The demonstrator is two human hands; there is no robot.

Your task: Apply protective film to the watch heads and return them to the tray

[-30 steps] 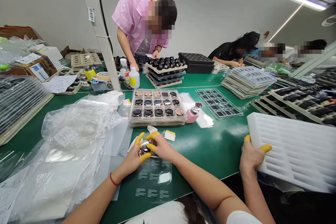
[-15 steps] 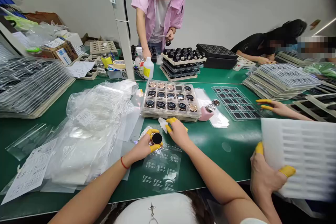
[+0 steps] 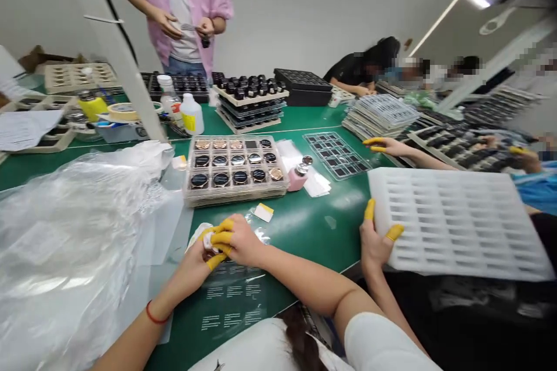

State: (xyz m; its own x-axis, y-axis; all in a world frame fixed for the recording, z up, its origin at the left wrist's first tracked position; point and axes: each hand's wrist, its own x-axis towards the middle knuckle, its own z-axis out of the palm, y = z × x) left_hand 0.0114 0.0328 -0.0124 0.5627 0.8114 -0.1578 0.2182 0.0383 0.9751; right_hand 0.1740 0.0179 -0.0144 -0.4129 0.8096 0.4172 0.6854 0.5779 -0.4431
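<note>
Both my hands meet low on the green bench, wearing yellow finger cots. My left hand (image 3: 189, 269) and my right hand (image 3: 239, 242) pinch a small round watch head (image 3: 210, 242), and my fingers hide most of it. A white wipe (image 3: 195, 235) lies bunched under my left fingers. Below my wrists is a clear printed film (image 3: 228, 295). Beyond my hands, a yellow-and-white tab (image 3: 263, 212) lies on the bench. Further on stands a plastic tray of round black and rose-gold watch heads (image 3: 235, 169).
A pink dispenser bottle (image 3: 297, 178) stands right of the tray. A large plastic bag (image 3: 65, 243) covers the left side. A co-worker's hand (image 3: 376, 240) holds a white foam tray (image 3: 456, 223) at the right. Stacked trays and bottles line the bench's far side.
The view has swung left and tilted. My hands have closed together over the round piece, hiding its black face. The co-worker's foam tray has lowered, and their other hand has moved left.
</note>
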